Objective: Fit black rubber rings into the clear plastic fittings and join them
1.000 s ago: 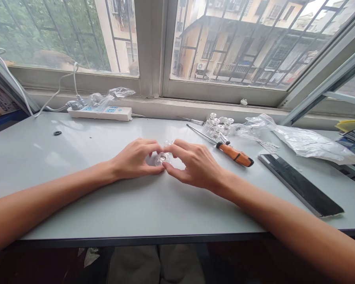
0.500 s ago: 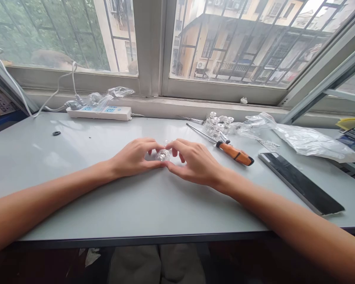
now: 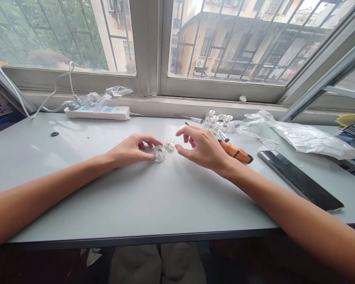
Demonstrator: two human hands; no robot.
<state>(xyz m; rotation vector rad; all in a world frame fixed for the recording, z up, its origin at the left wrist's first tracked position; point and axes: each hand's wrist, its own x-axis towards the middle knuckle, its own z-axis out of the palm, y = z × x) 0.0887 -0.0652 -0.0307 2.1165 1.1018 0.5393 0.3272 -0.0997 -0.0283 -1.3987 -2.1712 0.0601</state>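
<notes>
A round clear piece with a cup-like shape [image 3: 160,154] rests on the white tabletop. The thumb and fingers of my left hand [image 3: 134,148] are closed on its left side. Just behind and to the right lies a small clear knob-like part with several lobes [image 3: 169,144]. My right hand [image 3: 199,148] is apart from both pieces, its thumb and index finger spread with nothing between them. Behind the right hand is an orange-handled screwdriver [image 3: 236,152], its shaft mostly hidden by that hand.
Several clear knobbed pieces [image 3: 217,121] stand at the back beside crumpled plastic bags [image 3: 313,140]. A long black-topped bar [image 3: 300,179] lies at the right. A white power strip [image 3: 98,113] sits along the window, with a black ring [image 3: 54,134] to its front left.
My right hand has left the clear cup-like piece and moved right and slightly back, its fingers opening. The left hand stays at the piece. The lobed part now shows fully.
</notes>
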